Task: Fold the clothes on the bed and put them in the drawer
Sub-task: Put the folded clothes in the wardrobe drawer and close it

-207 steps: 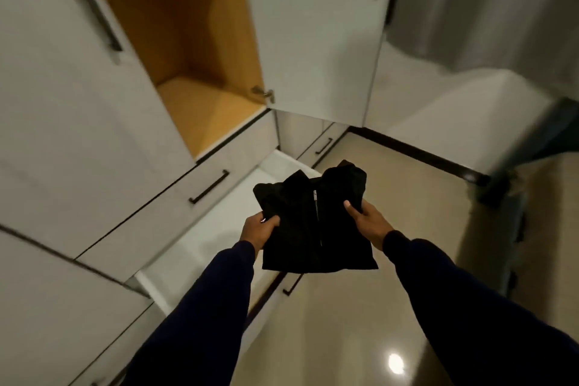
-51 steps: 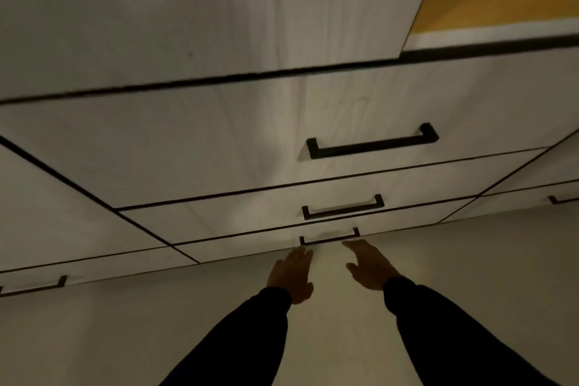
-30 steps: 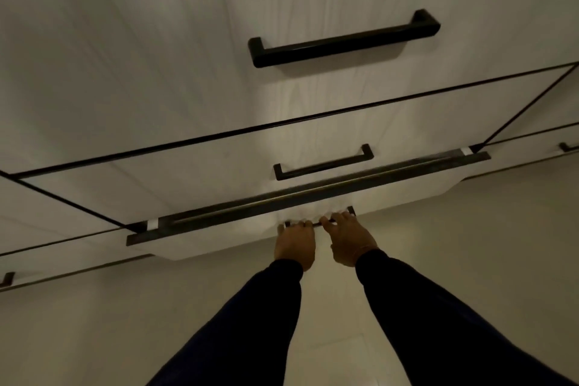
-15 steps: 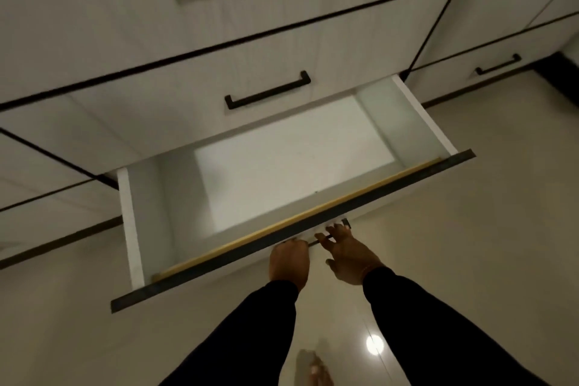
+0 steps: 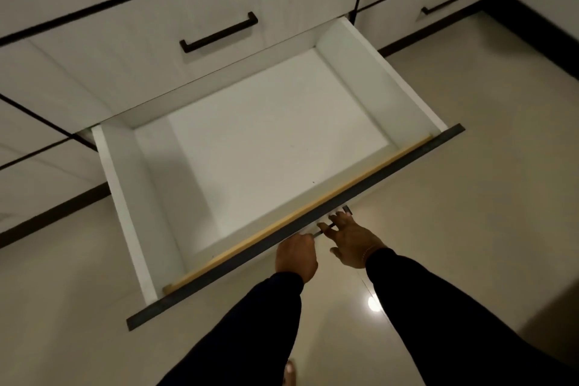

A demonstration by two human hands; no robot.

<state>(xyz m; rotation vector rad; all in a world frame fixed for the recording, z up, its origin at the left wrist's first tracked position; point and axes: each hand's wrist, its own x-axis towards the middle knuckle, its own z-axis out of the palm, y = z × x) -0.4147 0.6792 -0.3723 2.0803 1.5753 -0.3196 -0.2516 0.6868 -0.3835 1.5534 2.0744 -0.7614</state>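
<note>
Glossy beige floor (image 5: 470, 197), dim light. White drawer (image 5: 125, 197) pulled out. My left hand (image 5: 296, 257) grips handle (image 5: 326, 227), mostly hidden under front; right hand (image 5: 352, 241) seemingly hooks it too.

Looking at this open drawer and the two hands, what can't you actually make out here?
- Handle, head view: mostly hidden behind the drawer front's edge and the fingers.
- Left hand: fingertips tucked under the front, so its grip is unseen.
- Right hand: whether its fingers hook the handle is unclear.
- Foot: cut off by the bottom edge.
- Drawers above: closed, contents hidden.
</note>
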